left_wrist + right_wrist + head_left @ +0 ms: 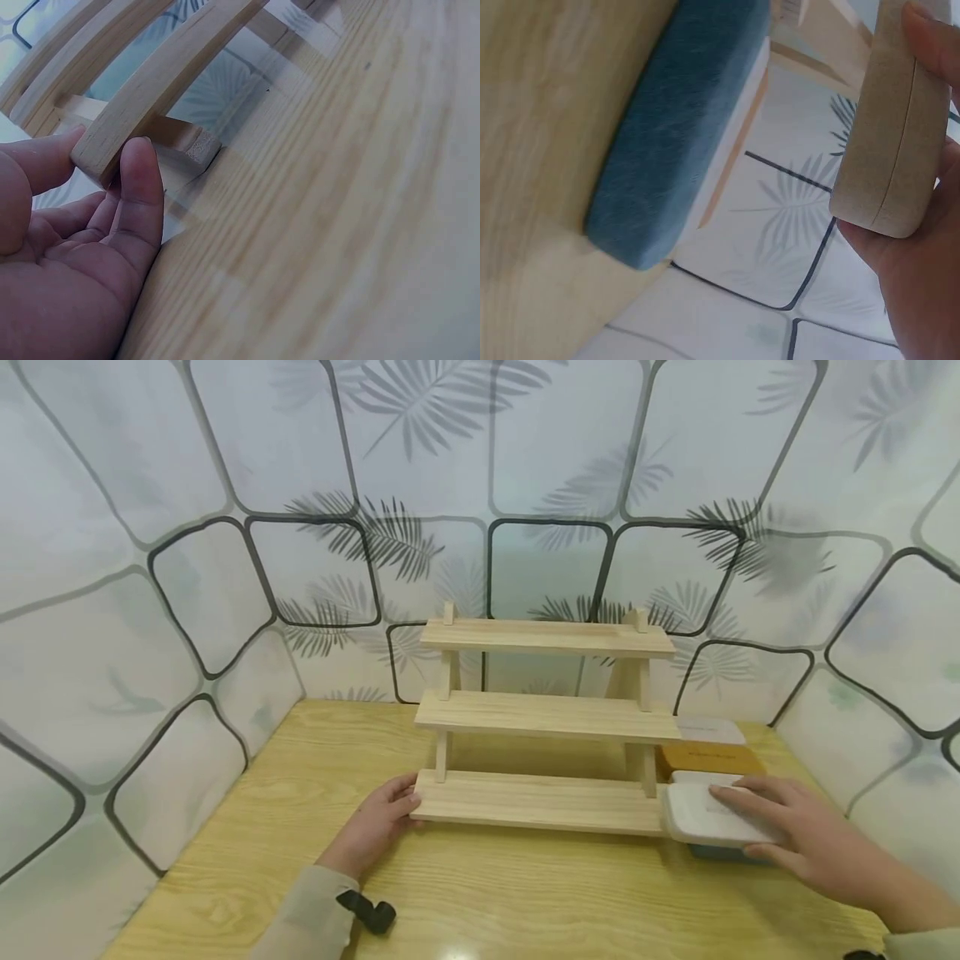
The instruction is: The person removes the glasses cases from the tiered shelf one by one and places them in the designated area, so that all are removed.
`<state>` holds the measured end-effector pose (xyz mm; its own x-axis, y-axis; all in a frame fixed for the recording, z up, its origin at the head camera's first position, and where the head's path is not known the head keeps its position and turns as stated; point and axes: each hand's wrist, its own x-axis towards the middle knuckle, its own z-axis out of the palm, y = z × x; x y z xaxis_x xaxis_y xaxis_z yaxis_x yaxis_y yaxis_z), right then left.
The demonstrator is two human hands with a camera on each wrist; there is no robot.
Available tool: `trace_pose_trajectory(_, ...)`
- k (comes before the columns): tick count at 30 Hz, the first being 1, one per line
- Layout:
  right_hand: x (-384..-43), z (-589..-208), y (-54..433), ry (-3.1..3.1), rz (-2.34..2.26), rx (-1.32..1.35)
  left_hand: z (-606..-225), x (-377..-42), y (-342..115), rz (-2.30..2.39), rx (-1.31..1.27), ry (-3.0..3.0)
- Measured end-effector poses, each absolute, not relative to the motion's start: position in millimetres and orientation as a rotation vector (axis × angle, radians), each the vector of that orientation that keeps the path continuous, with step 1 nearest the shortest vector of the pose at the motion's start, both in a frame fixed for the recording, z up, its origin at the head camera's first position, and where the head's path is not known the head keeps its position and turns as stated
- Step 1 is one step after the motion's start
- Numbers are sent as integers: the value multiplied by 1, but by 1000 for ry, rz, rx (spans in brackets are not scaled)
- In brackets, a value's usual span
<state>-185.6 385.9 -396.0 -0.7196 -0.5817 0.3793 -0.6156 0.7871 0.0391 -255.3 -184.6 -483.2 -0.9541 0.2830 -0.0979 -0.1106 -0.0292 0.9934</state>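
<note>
A three-tiered wooden display shelf (pixel 536 800) stands on the table. My left hand (pixel 381 817) pinches the left end of its lowest board (pixel 124 127), with the thumb on one face and fingers on the other. My right hand (pixel 813 839) grips an off-white, rounded hard case like a glasses case (pixel 688 817), with a seam along its side. In the right wrist view this case (pixel 889 142) is held up off the table. Below it lies a blue case (pixel 671 142) of similar shape, mostly hidden in the head view.
Behind the held case, an orange-brown case (pixel 705 760) and a whitish case (pixel 716 731) lie in a row beside the shelf's right end. The wood-grain table (pixel 480 893) meets patterned fabric walls (pixel 547 468) at the back and both sides.
</note>
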Motion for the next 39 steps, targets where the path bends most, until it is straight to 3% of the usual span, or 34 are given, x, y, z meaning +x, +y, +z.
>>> trace_pose_trajectory(11,-153,-429,425,-2687,72,777,-483,-254,-183,2055,202,1982)
trace_pose_trajectory(21,-151,-452,440,-2836,46,803,-483,-255,-185,2069,171,1980)
trace_pose_trajectory(32,-144,-456,440,-3112,312,744,-484,-255,-182,2074,152,1965)
trace_pose_trajectory(39,-147,-460,439,-3081,242,709,-485,-254,-183,2075,145,1991)
